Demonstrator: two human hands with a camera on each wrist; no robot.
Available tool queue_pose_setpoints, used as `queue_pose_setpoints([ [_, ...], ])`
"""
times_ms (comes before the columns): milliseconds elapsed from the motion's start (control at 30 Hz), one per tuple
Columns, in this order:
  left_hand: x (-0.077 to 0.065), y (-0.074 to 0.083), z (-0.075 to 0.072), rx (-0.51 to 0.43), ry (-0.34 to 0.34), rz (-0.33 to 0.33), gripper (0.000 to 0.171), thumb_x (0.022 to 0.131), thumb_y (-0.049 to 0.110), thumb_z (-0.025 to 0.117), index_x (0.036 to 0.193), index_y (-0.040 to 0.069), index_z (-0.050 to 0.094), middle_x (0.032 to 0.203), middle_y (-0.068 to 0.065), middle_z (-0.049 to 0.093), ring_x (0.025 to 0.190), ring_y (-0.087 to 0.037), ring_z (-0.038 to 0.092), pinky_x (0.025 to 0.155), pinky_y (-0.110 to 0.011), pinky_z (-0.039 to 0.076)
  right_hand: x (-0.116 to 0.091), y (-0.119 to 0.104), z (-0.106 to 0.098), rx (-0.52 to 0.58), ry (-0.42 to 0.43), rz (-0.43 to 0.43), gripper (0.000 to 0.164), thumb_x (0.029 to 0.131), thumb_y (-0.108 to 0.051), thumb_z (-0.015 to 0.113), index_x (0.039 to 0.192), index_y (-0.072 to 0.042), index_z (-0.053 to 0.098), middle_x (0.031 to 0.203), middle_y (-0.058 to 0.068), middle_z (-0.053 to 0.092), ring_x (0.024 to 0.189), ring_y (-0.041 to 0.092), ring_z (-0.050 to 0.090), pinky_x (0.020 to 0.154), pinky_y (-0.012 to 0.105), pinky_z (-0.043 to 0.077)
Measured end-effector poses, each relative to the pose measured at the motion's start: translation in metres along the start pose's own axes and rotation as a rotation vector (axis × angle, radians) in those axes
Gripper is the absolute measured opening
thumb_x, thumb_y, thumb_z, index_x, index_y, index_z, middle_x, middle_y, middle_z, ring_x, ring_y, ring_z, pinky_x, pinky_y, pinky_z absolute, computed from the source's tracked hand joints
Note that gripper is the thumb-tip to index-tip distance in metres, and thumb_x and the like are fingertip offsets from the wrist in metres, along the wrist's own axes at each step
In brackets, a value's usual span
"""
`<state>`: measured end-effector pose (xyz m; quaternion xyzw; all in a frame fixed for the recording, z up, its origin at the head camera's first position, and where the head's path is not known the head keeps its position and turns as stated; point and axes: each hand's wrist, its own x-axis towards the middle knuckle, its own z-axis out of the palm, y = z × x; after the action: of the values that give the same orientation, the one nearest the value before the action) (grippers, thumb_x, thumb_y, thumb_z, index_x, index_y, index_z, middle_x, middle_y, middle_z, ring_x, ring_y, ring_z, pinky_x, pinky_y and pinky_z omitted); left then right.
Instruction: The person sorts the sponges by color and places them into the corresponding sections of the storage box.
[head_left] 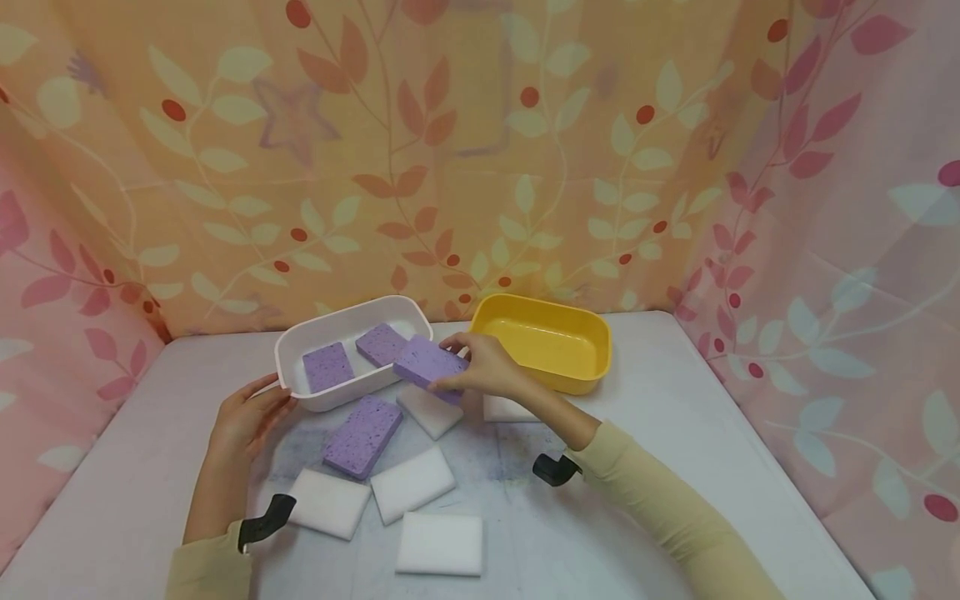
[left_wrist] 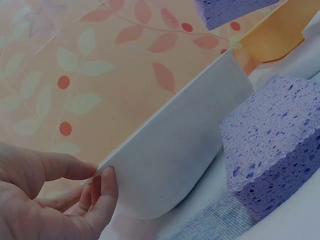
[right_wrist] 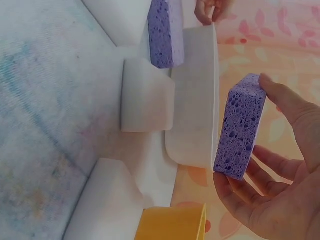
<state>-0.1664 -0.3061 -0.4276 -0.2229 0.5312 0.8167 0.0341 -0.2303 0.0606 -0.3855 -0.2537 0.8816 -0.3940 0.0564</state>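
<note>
My right hand (head_left: 487,365) grips a purple sponge (head_left: 427,362) between thumb and fingertips, holding it above the table near the right front rim of a white plastic tub (head_left: 341,398). In the right wrist view this sponge (right_wrist: 241,130) is pinched by its ends. With thumb and fingers, my left hand (head_left: 243,425) pinches the tub's left rim, as the left wrist view shows on the tub wall (left_wrist: 170,135). Two purple sponges lie inside the tub, one at left (head_left: 327,367) and one farther right (head_left: 380,344). Another purple sponge (head_left: 363,437) lies on the table in front.
A yellow tub (head_left: 606,358) stands at the back right, beside the white one. Several white sponges lie about the table, among them a near one (head_left: 440,543), a left one (head_left: 328,502) and one below the held sponge (head_left: 427,412). A patterned curtain (head_left: 480,167) hangs behind.
</note>
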Motion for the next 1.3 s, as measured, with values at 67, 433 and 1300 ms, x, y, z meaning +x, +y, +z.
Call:
queue_pose_setpoints([
  [67,0.000,0.000,0.000,0.005,0.006,-0.008,0.025,0.100,-0.007,0.063,0.111,0.016,0.064,0.082,0.005,0.069,0.076,-0.008,0.073,0.077,-0.021,0.063,0.004,-0.001,0.000,0.002,0.001,0.004,0.065,0.078,-0.030,0.095,0.131,-0.003,0.069,0.123,0.013,0.072,0.095,0.022,0.067,0.077,0.022,0.058],
  [433,0.001,-0.002,-0.002,-0.017,-0.028,0.039,0.032,0.099,-0.012,0.061,0.092,0.019,0.068,0.084,0.004,0.069,0.079,-0.008,0.073,0.078,-0.022,0.064,0.025,-0.010,0.003,-0.029,0.037,-0.005,0.067,0.077,-0.033,0.096,0.131,-0.002,0.070,0.121,0.013,0.073,0.105,0.024,0.066,0.083,0.024,0.056],
  [1300,0.002,-0.002,0.000,0.044,0.011,0.018,0.042,0.101,-0.008,0.062,0.138,0.009,0.052,0.086,0.008,0.068,0.079,-0.006,0.073,0.080,-0.020,0.063,0.070,-0.030,0.021,-0.196,0.072,0.015,0.070,0.079,-0.044,0.093,0.131,-0.003,0.069,0.119,0.011,0.073,0.107,0.023,0.064,0.099,0.035,0.050],
])
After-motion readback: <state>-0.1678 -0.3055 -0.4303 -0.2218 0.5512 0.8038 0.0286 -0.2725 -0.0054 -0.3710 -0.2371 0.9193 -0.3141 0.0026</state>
